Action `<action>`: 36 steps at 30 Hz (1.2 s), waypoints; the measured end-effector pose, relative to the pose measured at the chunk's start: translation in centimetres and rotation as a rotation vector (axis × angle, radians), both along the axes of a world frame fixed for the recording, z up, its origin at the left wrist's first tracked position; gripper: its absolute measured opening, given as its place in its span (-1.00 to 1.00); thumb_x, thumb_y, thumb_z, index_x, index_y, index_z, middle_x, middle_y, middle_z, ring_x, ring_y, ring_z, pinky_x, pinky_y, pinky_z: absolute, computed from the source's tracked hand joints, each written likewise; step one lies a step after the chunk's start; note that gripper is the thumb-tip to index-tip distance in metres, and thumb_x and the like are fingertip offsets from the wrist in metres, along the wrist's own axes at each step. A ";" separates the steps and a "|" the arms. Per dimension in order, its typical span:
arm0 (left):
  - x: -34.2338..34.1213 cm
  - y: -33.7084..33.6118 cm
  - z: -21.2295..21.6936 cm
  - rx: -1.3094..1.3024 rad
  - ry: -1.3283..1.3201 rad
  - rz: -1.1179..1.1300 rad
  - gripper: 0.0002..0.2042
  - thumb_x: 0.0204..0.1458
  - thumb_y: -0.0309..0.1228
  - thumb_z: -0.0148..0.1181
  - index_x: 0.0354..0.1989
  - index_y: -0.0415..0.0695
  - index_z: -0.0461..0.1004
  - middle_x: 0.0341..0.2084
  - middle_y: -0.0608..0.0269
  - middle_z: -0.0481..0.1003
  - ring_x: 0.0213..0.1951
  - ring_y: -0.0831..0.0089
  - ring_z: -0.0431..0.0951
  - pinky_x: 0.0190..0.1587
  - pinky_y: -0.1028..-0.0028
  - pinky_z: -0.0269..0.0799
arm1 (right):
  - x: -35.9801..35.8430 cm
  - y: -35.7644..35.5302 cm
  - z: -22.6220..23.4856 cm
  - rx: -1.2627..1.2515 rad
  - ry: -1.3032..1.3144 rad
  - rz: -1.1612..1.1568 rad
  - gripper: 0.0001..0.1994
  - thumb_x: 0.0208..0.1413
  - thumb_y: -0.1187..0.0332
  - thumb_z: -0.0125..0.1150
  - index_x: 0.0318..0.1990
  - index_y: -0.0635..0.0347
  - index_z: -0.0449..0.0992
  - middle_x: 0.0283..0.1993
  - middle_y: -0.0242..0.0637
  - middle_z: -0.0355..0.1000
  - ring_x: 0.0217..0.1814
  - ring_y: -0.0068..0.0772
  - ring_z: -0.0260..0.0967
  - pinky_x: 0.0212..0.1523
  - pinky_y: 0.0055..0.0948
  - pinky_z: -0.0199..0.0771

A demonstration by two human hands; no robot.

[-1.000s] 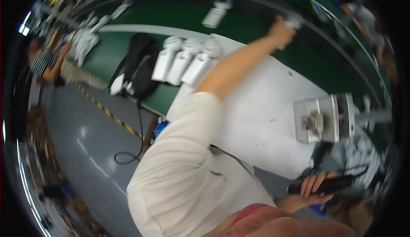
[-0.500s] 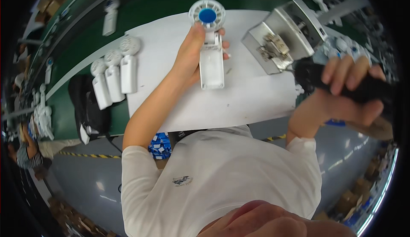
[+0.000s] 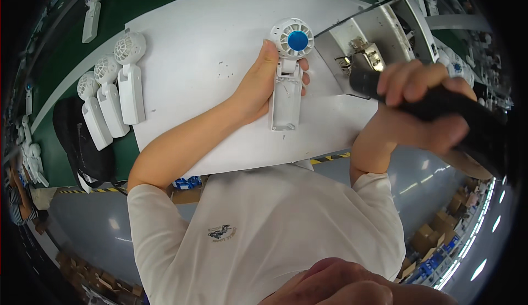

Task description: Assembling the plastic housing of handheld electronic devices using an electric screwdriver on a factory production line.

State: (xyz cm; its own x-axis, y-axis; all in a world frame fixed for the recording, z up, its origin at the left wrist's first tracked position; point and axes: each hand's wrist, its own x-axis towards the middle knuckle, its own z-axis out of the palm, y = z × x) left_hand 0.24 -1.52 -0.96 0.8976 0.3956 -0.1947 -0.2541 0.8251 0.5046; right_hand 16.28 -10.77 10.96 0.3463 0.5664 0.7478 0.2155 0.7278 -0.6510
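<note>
My left hand (image 3: 257, 82) is wrapped round a white handheld fan (image 3: 286, 104) above the paper-covered table. The fan's round head with a blue disc points away from me, and its hollow handle lies open-faced toward me. In my right hand (image 3: 421, 99), partly blurred, is a thick black electric screwdriver (image 3: 462, 115), tilted with its front end toward the left. That end is close to the metal screw feeder (image 3: 404, 33), in front of its small mechanism (image 3: 367, 55). The tip of the screwdriver is too unclear to make out.
Three white handheld fans (image 3: 130, 93) lie side by side at the left edge of the white sheet (image 3: 192, 35). A black bag (image 3: 71, 134) lies left of them. More white fan parts (image 3: 456, 66) sit behind the feeder at the right. Cardboard boxes (image 3: 434, 228) stand on the floor.
In the picture, the fan in my left hand is lower and further right. The screwdriver's front end has shifted left, nearer the feeder's mechanism. The whole view has shifted too.
</note>
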 end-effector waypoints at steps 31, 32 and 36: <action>-0.3 -0.1 0.0 0.119 0.125 0.084 -0.59 0.31 -0.03 -0.26 0.16 -0.03 0.13 -0.21 0.24 0.43 -0.27 0.51 0.46 -0.22 0.49 0.47 | -2.7 3.4 -4.7 -0.137 0.171 0.207 -0.49 0.20 -0.22 -0.15 -0.02 0.04 0.27 -0.54 -0.34 0.26 -0.73 -0.49 0.13 -0.71 -0.44 0.26; 0.0 -0.1 0.2 0.122 0.109 0.074 -0.59 0.31 -0.03 -0.26 0.16 -0.03 0.13 -0.21 0.24 0.43 -0.27 0.51 0.46 -0.22 0.49 0.47 | -2.7 3.3 -4.2 -0.163 0.186 0.173 -0.50 0.20 -0.22 -0.16 -0.04 0.03 0.28 -0.56 -0.34 0.25 -0.75 -0.48 0.12 -0.72 -0.43 0.26; -0.1 -0.3 0.9 0.145 0.156 0.038 -0.59 0.29 -0.02 -0.23 0.16 -0.02 0.14 -0.20 0.22 0.43 -0.24 0.50 0.48 -0.21 0.48 0.48 | 1.4 -0.2 0.0 -0.017 0.002 0.038 -0.48 0.19 -0.23 -0.20 -0.08 0.07 0.30 -0.57 -0.33 0.24 -0.76 -0.47 0.11 -0.73 -0.41 0.26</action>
State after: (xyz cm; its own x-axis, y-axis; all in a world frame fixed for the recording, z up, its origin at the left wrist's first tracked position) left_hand 0.14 -1.80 -0.05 0.8450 0.4626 -0.2683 -0.1935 0.7322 0.6530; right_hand 17.68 -11.00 10.99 0.3256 0.5917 0.7375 0.1871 0.7243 -0.6636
